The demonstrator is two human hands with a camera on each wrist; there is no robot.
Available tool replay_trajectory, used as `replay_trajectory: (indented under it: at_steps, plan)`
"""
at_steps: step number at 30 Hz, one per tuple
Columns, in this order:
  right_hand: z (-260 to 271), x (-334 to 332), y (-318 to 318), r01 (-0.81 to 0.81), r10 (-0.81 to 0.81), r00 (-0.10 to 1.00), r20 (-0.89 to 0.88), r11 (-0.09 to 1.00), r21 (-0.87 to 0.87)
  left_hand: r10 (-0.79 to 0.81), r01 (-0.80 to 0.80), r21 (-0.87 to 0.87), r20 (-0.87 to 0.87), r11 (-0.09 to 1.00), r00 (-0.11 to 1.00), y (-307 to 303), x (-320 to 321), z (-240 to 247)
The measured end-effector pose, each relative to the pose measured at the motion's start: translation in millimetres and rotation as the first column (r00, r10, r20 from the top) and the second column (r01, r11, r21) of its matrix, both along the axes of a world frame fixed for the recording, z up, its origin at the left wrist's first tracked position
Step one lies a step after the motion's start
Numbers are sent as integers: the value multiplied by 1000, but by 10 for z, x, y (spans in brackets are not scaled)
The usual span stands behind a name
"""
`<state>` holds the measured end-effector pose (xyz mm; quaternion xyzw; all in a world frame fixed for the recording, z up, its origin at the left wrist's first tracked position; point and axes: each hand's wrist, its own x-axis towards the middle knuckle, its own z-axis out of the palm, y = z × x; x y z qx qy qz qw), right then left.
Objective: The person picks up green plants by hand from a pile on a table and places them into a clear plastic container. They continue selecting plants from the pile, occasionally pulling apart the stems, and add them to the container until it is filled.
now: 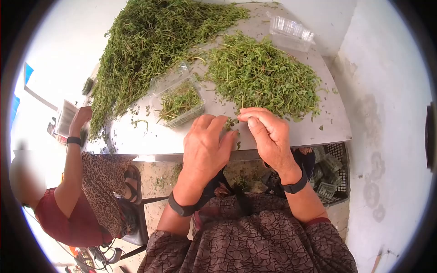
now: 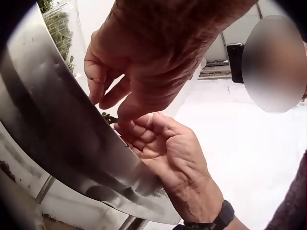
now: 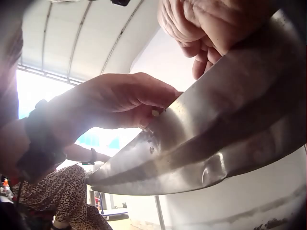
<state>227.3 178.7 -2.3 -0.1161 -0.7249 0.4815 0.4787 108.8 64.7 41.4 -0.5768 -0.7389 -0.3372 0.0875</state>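
My left hand (image 1: 205,142) is over the front of the table, knuckles up and fingers bent down. In the left wrist view a small green sprig (image 2: 109,117) shows at its thumb tip, pinched against the bent fingers. Facing it is my right hand (image 1: 271,138), turned on its side, with bent fingers and the thumb close along them. Its fingertips are near the sprig; whether they grip a stem I cannot tell. Behind my right hand lies a pile of leafy greens (image 1: 268,75). A clear plastic box (image 1: 186,119), partly filled with sprigs, stands behind my left hand.
A larger heap of greens (image 1: 150,50) covers the back left of the metal table (image 1: 327,129). An open clear container (image 1: 291,35) stands at the back right. Below is a black crate (image 1: 339,191) of plastic boxes. Another person (image 1: 75,200) sits at the left, hand near the heap.
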Motion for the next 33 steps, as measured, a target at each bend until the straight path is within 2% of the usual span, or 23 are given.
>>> replay_trajectory:
  at_steps: [4, 7, 11, 14, 16, 17, 19, 23, 26, 29, 31, 33]
  plan:
    - [34, 22, -11, -8, 9, 999, 40, 1000, -20, 67, -65, -87, 18, 994, 998, 92, -10, -110]
    - [19, 11, -1, 1, -2, 1000, 30, 1000, 19, 79, -77, -29, 58, 997, 995, 144, -40, -179]
    - [-3, 10, 10, -8, 7, 1000, 15, 999, 32, 103, -103, -5, 22, 995, 994, 180, -66, -248]
    - [37, 27, -10, -32, 33, 997, 64, 999, -9, 99, -99, 6, 12, 995, 995, 137, -75, -246]
    - [28, 18, 2, -24, 24, 998, 59, 1000, -7, 35, -41, 75, 74, 996, 997, 93, -64, -149]
    - [39, 21, 0, -35, 35, 998, 59, 999, 1, 46, -52, 83, 74, 995, 996, 66, -70, -86]
    - [69, 41, -12, -40, 44, 994, 101, 998, -42, 80, -98, 223, 89, 970, 993, -18, -90, 65]
    - [94, 54, -33, -52, 61, 990, 127, 996, -75, 159, -146, 367, -6, 919, 987, -130, -395, 238]
    - [77, 51, -29, -40, 50, 989, 136, 996, -77, 225, -222, 348, 32, 911, 974, -164, -617, 149]
    - [80, 55, -22, -36, 44, 989, 141, 998, -58, 276, -293, 430, 102, 854, 956, -266, -549, 113]
    - [95, 47, -35, -37, 47, 990, 132, 996, -77, 297, -303, 427, 83, 852, 951, -400, -497, 49]
    - [99, 57, -34, -32, 44, 987, 155, 997, -76, 48, -33, 397, -27, 917, 998, -519, -453, -53]
